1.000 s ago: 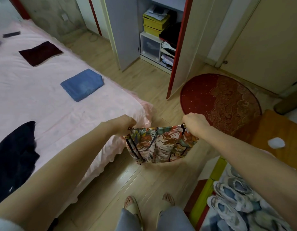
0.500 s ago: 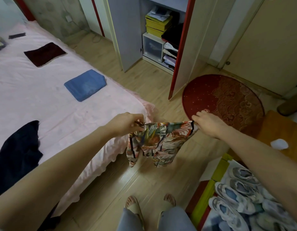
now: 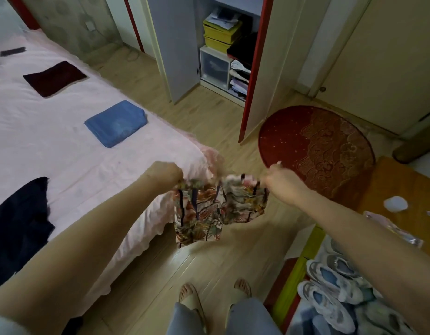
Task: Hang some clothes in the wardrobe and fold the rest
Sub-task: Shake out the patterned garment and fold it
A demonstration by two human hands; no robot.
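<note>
A small patterned garment (image 3: 216,209) in orange, green and cream hangs in the air off the corner of the pink bed (image 3: 64,146). My left hand (image 3: 164,174) grips its top left edge. My right hand (image 3: 278,181) pinches its top right edge. On the bed lie a folded blue garment (image 3: 116,123), a folded dark red one (image 3: 54,78) and an unfolded dark navy one (image 3: 18,228). The wardrobe (image 3: 223,49) stands open beyond the bed, with stacked clothes and yellow boxes on its shelves.
A round red rug (image 3: 315,151) lies on the wooden floor to the right. Several pale sneakers (image 3: 334,286) sit at the lower right beside a wooden table (image 3: 402,189). My feet in sandals (image 3: 192,296) stand below the garment.
The garment has been raised and pulled wider between my hands, and it now hangs in two flaps instead of one bunch. Both hands keep hold of its top edge.
</note>
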